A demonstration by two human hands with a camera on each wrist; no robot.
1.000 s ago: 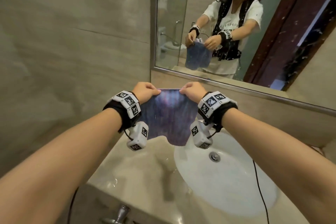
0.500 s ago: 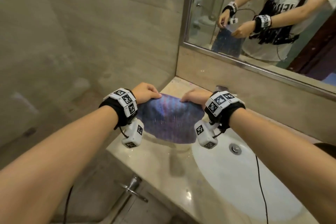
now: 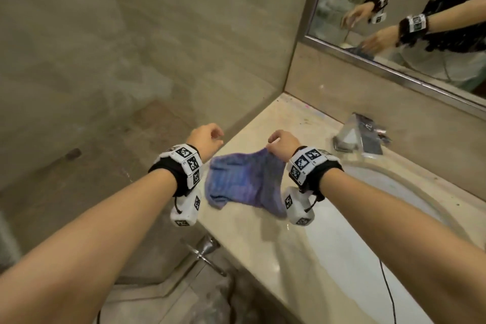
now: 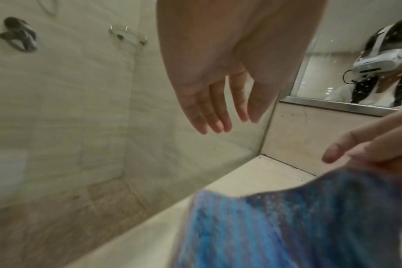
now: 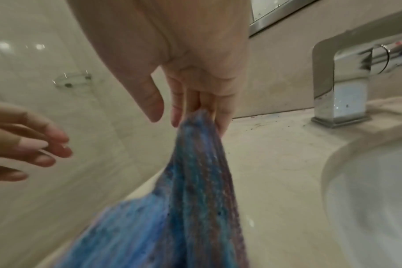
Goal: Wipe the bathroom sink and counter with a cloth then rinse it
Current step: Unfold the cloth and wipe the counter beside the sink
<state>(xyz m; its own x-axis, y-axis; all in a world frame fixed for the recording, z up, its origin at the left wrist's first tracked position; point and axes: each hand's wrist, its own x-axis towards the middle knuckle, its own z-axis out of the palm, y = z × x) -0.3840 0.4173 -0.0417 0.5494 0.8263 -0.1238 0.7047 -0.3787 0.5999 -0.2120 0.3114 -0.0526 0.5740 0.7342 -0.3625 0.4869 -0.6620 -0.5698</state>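
Observation:
A blue and purple cloth [image 3: 244, 181] hangs from my right hand [image 3: 271, 143], and its lower edge droops onto the beige counter [image 3: 263, 239]. In the right wrist view the cloth [image 5: 195, 199] is pinched between the fingers [image 5: 209, 107], with the thumb held apart. My left hand [image 3: 214, 137] hovers empty just left of the cloth, beyond the counter's left edge. In the left wrist view its fingers [image 4: 216, 116] are straight and hold nothing. The white sink basin [image 3: 342, 244] lies to the right of the cloth.
A chrome faucet [image 3: 360, 134] stands at the back of the sink, close to my right hand. A mirror [image 3: 394, 34] runs above the backsplash. A glass partition [image 3: 157, 60] bounds the counter's left end. Metal pipework [image 3: 205, 250] sits under the counter's front edge.
My left hand has let go of the cloth and moved off to the left. The cloth now dangles from my right hand alone, lower and touching the counter.

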